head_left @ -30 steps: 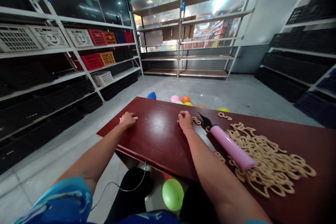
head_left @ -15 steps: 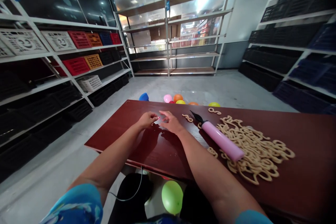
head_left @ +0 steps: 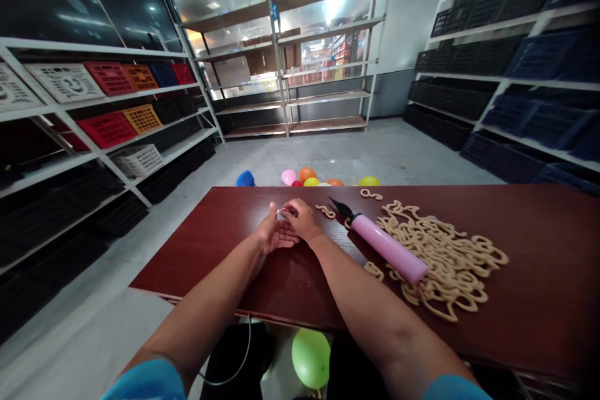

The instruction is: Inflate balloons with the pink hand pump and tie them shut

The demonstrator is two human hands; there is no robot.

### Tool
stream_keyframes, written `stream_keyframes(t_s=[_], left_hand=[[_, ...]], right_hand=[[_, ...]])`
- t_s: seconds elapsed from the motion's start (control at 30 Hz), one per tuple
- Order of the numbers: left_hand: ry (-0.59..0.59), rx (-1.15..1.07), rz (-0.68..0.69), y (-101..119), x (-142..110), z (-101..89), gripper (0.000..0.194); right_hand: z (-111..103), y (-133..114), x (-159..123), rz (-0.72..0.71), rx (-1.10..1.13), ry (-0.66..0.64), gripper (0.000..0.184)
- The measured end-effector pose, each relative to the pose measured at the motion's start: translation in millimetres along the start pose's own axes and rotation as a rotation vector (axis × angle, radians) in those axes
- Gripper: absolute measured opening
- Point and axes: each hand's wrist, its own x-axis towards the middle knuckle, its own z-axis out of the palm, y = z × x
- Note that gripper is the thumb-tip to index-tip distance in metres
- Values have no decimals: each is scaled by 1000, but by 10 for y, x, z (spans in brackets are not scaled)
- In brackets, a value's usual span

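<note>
Steady the small pink piece [head_left: 280, 211] between a palm-up, loose-fingered left hand [head_left: 273, 233] and a pinching right hand [head_left: 301, 219], close together above the table [head_left: 197, 244], left of the pump [head_left: 390, 249]. Work lightly, avoiding twists; cannot tell if gripped on the left too.

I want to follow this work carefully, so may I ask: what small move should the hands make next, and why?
Perhaps the right hand should firm its pinch on the small pink piece before anything else is picked up: the piece sits between this hand and the left hand, whose palm is open, while the pink pump lies unheld on the table.
</note>
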Motion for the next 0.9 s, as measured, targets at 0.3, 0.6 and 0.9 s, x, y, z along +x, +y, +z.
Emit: stream_keyframes(t_s=[0.3,0.6,0.9], left_hand=[[-67,-622,242,118,292,42,30],[-214,-590,434,4,558,-228,30],[-181,-791,432,56,645,-337,44]], right_hand=[[-20,-117,-42,-199,-300,-3,9],[-50,-142,-69,-112,-400,-129,9],[-693,-625,143,124,-785,-167,33]])
